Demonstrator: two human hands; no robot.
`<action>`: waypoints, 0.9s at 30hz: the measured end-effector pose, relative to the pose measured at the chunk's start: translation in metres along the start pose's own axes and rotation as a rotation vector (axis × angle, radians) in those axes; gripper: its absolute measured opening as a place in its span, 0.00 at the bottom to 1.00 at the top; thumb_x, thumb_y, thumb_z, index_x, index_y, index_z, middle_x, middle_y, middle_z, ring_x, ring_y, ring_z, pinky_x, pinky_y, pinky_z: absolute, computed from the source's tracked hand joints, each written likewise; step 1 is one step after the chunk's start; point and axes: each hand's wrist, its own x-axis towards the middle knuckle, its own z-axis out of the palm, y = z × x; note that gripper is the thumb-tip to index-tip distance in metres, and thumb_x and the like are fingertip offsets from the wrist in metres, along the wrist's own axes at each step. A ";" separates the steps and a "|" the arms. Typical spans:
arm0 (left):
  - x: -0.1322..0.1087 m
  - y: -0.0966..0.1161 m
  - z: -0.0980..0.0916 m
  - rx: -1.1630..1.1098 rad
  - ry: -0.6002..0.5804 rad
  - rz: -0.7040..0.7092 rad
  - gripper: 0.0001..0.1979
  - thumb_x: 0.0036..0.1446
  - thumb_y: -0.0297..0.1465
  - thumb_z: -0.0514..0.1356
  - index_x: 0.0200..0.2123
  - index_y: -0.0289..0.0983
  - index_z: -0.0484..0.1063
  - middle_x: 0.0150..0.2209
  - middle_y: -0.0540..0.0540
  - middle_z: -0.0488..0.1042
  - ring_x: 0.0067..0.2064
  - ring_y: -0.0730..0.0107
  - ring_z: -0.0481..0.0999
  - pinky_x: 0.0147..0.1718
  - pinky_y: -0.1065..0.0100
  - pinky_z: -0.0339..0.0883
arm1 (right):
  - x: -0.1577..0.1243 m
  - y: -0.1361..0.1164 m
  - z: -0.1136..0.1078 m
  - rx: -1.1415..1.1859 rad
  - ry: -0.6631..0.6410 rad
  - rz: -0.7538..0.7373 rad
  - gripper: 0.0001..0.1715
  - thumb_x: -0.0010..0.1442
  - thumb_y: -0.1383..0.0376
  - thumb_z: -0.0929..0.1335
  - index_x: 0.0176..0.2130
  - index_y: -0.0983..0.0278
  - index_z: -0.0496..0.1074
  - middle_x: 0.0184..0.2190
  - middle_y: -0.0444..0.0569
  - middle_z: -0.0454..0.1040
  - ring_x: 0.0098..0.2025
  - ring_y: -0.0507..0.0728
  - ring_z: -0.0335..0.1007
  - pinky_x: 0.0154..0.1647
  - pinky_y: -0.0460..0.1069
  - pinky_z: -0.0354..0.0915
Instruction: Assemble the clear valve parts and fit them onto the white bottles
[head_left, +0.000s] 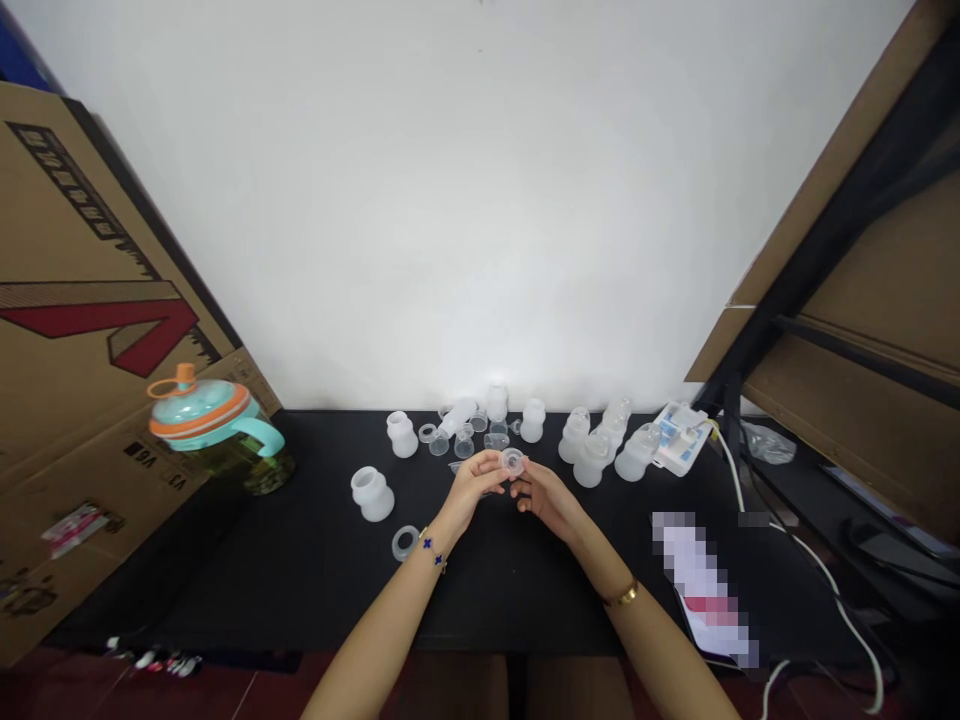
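Observation:
My left hand and my right hand meet above the middle of a black table. Together their fingertips pinch a small clear round plastic part. Both hands have curled fingers closed on it. A translucent white bottle stands to the left of my left hand. A clear plastic ring lies flat by my left wrist. Behind the hands stand several more white bottles and small clear parts.
A teal and orange lidded jug stands at the left beside a large cardboard box. A white device with a cable lies at the right rear. A blurred-out flat item lies at the right front. Dark shelving rises on the right.

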 end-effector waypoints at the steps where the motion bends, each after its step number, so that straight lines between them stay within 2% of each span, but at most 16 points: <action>1: -0.001 0.001 0.000 -0.008 -0.009 -0.005 0.17 0.47 0.35 0.73 0.40 0.36 0.78 0.37 0.45 0.81 0.36 0.70 0.79 0.31 0.74 0.68 | 0.000 0.000 0.000 0.014 -0.008 0.004 0.26 0.59 0.44 0.71 0.41 0.63 0.77 0.36 0.53 0.78 0.33 0.56 0.75 0.24 0.45 0.68; 8: -0.001 0.004 0.000 -0.058 -0.028 -0.048 0.15 0.46 0.34 0.74 0.37 0.36 0.77 0.36 0.45 0.81 0.31 0.73 0.77 0.30 0.74 0.69 | 0.000 0.000 0.001 0.104 -0.041 0.022 0.23 0.59 0.46 0.72 0.39 0.63 0.77 0.32 0.49 0.76 0.32 0.54 0.72 0.25 0.44 0.65; 19: -0.001 0.003 0.000 -0.067 -0.038 -0.056 0.16 0.46 0.33 0.74 0.38 0.35 0.76 0.36 0.46 0.80 0.32 0.74 0.77 0.30 0.75 0.69 | 0.003 0.005 -0.002 0.184 -0.018 0.019 0.24 0.53 0.48 0.78 0.36 0.65 0.79 0.28 0.47 0.74 0.31 0.52 0.69 0.25 0.44 0.61; 27: -0.001 0.004 0.000 -0.072 -0.051 -0.045 0.16 0.47 0.33 0.74 0.38 0.35 0.76 0.35 0.46 0.80 0.32 0.73 0.78 0.30 0.76 0.69 | 0.005 0.008 -0.005 0.188 -0.017 0.010 0.22 0.54 0.49 0.77 0.36 0.65 0.80 0.28 0.46 0.74 0.31 0.51 0.67 0.26 0.44 0.59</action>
